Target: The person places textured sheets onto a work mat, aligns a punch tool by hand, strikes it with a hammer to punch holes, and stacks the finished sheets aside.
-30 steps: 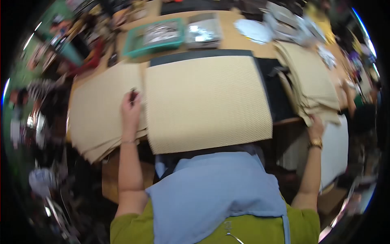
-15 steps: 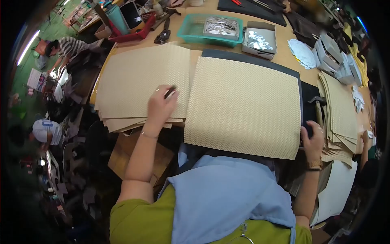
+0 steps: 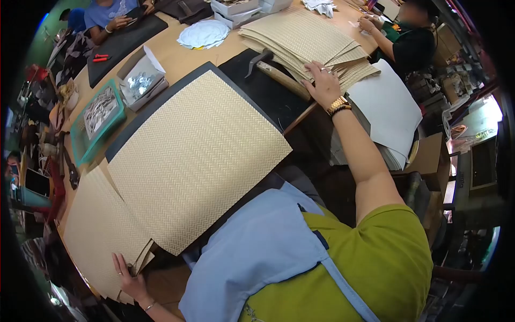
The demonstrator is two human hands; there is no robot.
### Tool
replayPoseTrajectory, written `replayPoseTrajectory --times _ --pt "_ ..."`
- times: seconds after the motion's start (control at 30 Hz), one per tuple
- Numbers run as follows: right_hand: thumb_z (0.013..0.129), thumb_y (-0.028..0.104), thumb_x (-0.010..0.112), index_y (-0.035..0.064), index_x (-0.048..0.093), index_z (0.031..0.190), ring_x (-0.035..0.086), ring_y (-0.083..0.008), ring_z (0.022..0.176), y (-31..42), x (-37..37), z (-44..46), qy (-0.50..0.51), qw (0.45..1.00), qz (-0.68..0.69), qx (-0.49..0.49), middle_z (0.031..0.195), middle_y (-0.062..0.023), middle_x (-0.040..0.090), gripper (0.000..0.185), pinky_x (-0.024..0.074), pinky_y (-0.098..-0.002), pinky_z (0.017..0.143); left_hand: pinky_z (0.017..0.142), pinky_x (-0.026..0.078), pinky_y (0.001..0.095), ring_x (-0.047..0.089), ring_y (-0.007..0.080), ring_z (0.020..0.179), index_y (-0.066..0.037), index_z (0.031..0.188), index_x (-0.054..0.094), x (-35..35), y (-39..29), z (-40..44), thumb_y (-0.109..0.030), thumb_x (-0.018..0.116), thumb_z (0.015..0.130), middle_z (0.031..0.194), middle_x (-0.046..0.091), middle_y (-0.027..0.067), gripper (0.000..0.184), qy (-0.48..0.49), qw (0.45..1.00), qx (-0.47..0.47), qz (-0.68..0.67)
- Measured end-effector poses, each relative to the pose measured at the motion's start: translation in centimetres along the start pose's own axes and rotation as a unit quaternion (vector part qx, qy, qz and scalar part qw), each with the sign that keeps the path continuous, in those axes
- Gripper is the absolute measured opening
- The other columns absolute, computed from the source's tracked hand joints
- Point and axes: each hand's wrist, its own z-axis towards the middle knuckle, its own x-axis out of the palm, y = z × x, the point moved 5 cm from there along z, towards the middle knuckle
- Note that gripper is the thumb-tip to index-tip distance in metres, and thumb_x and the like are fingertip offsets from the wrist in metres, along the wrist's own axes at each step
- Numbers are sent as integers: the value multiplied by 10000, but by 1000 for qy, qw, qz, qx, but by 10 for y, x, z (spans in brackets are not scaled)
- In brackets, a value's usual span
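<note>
The right hand (image 3: pixel 324 88) spreads its fingers on woven sheets (image 3: pixel 300 37) at upper right, the left hand (image 3: pixel 130 282) touches another pile (image 3: pixel 96 225) at lower left, whether pinching I cannot tell, and a careless tug could slide uneven sheets off the table (image 3: pixel 171 43).

Workshop | upper left: small red-handled tool (image 3: pixel 100 58), flat black mat (image 3: pixel 129 47) | upper centre: metal-headed, wooden-handled hammer (image 3: pixel 281 79), stacked beige woven sheets (image 3: pixel 303 35) | upper right: black-clad person (image 3: pixel 414 49)

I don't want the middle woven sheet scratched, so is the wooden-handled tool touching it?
Apart: the head view shows a strip of black surface between the wooden-handled tool and the right edge of the middle woven sheet.
</note>
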Motion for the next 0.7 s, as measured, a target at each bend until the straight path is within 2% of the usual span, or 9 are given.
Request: replayPoseTrajectory --times 0.1,0.13,0.27,0.37,0.47,0.57,0.6,0.63,0.7 --pt "791 312 675 181 499 1198 550 -283 1088 -1 0 16 11 1000 21 -12 1214 -76 555 463 412 -487 919 709 520 355 568 295 1137 -159 1351 483 -1 16 -3 15 535 780 1409 461 45 599 19 1000 8 -9" --pt "808 301 660 166 502 1162 580 -276 1012 4 -8 20 -7 1000 15 -19 1101 -78 608 411 466 -428 848 706 519 356 569 295 1135 -159 1351 483 -2 23 -3 34 515 776 1405 465 50 608 23 1000 10 -8" --pt "852 249 600 137 500 1114 626 -365 875 -2 -22 53 82 996 37 21 915 -157 654 302 503 -447 761 743 518 362 571 305 1130 -155 1345 487 -9 28 -3 99 440 755 1392 478 69 644 39 999 -12 -16" --pt "859 210 568 134 484 1124 624 -396 884 -30 -40 91 16 996 83 18 943 -188 656 289 494 -465 783 780 513 360 583 306 1114 -138 1343 484 -5 36 -2 119 403 743 1390 476 87 659 18 999 18 -34" --pt "841 205 554 138 444 1227 627 -398 894 -51 -53 117 13 998 65 4 967 -219 652 406 493 -464 807 870 487 350 553 296 1168 -96 1333 486 -6 38 -2 74 481 747 1399 466 109 609 57 995 -28 -74" --pt "795 253 594 145 363 1346 630 -386 917 -40 -46 113 147 983 73 80 960 -248 646 608 489 -464 841 947 444 347 501 303 1229 -47 1309 494 -14 22 1 -166 675 764 1404 459 133 586 75 987 -38 -134" --pt "757 318 625 152 300 1411 612 -386 992 -27 -38 101 197 979 38 28 1084 -279 605 750 487 -451 883 964 430 356 488 310 1240 -37 1302 497 -15 24 1 -272 707 731 1401 461 137 652 71 986 -31 -146" --pt "733 351 670 164 293 1417 574 -400 1069 -15 -15 88 216 975 -12 48 1223 -286 527 804 476 -448 921 981 416 365 475 317 1251 -27 1295 500 -14 27 1 -378 739 698 1397 463 141 732 67 985 -24 -158" --pt "727 359 700 181 272 1431 550 -417 1103 0 16 58 161 982 -97 -2 1273 -281 482 842 468 -433 946 994 403 380 469 322 1253 -17 1284 506 -15 27 4 -540 754 656 1385 472 146 854 46 983 -28 -175"
